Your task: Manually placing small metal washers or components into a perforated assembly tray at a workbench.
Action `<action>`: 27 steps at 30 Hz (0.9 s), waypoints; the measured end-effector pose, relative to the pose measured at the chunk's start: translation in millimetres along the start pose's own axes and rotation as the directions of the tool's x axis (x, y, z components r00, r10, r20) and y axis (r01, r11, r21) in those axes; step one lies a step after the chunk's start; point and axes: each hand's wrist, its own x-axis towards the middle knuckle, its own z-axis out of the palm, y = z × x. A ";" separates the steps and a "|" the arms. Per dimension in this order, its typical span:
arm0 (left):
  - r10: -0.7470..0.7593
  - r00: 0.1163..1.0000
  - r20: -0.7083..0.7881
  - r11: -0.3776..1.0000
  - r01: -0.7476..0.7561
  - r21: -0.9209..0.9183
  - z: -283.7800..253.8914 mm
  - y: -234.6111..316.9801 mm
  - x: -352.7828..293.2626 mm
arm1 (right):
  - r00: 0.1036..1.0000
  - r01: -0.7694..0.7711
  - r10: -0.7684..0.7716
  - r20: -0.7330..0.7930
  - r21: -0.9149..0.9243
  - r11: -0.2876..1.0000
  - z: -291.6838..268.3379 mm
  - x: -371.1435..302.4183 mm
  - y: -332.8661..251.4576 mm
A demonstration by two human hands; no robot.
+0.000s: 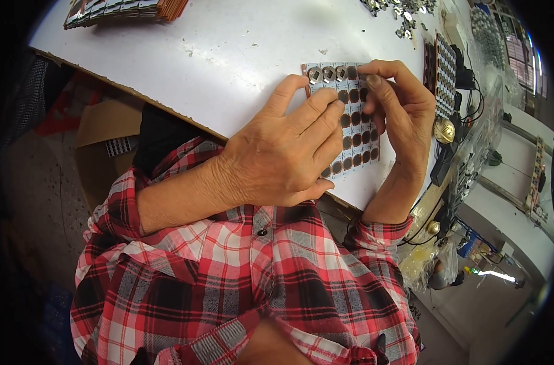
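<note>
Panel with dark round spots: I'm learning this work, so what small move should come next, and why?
Probably ease the right hand slightly left to the fourth spot in the panel's far row. It looks bare beside three metal pieces, and the hand is close. Whether it pinches another piece is unclear.

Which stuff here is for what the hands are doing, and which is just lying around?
Seems part of the job:
- panel with dark round spots, under the left hand and right hand
- silvery clips on it
- loose metal pieces
- stacked panels

Probably just lying about:
- gold-coloured round object
- crumpled plastic bag
</note>
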 end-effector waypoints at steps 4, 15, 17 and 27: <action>0.000 1.000 -0.021 1.000 0.000 -0.018 0.9 -0.3 0.2 | 1.000 -0.004 0.005 0.019 -0.057 0.998 4.1 1.1 -1.1; -0.003 0.999 -0.035 0.999 0.002 -0.035 0.7 -0.2 0.2 | 0.999 0.027 -0.033 -0.041 -0.125 0.992 9.3 2.7 3.8; -0.002 1.000 -0.031 0.999 0.001 -0.032 0.1 -0.5 0.5 | 0.998 0.014 -0.022 -0.064 -0.123 0.992 12.2 1.2 3.0; -0.018 1.000 0.006 0.999 0.018 -0.035 -2.0 1.5 1.0 | 0.982 0.087 -0.105 -0.155 -0.118 0.989 15.0 2.0 16.8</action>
